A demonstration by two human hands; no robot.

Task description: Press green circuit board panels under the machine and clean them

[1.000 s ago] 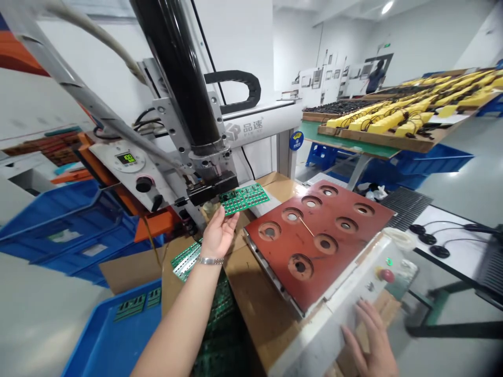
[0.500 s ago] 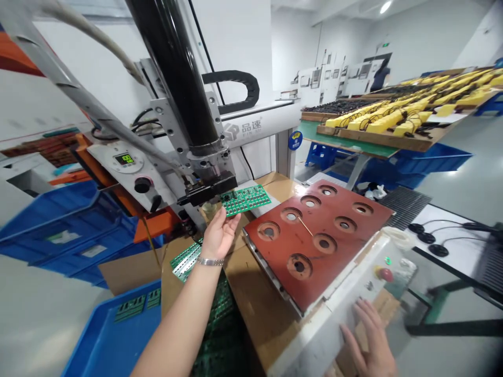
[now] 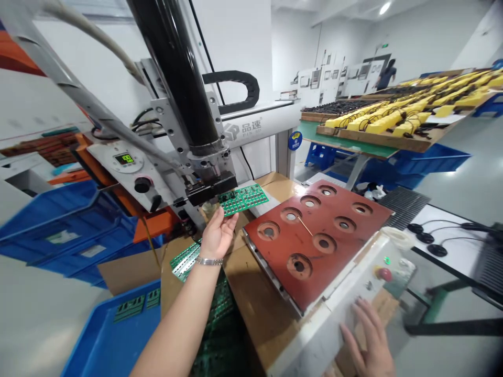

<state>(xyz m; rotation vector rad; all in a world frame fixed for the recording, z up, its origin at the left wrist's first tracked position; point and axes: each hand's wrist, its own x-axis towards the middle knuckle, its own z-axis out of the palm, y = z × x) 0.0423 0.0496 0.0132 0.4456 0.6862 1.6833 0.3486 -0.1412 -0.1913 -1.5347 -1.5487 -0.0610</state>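
My left hand (image 3: 220,233) grips the near edge of a green circuit board (image 3: 245,199) below the black machine head (image 3: 210,188). Thumb and fingertips are pressed on the board's left corner. My right hand (image 3: 369,337) is at the lower right with its fingers apart, resting against the white front panel (image 3: 334,319) and holding nothing. Between the hands lies a red-brown plate (image 3: 298,235) with round recesses and a thin stick (image 3: 305,226) on it. More green boards (image 3: 184,262) lie below my left wrist.
A red button (image 3: 384,274) sits on the panel's right end. Blue crates (image 3: 51,220) stand at left, above a blue bin (image 3: 106,330) with boards. Yellow parts (image 3: 377,118) fill trays behind; a person (image 3: 387,75) is far back.
My left hand and the circuit board have shifted slightly to the left. The distant person has moved a little to the right. My right hand has hardly moved.
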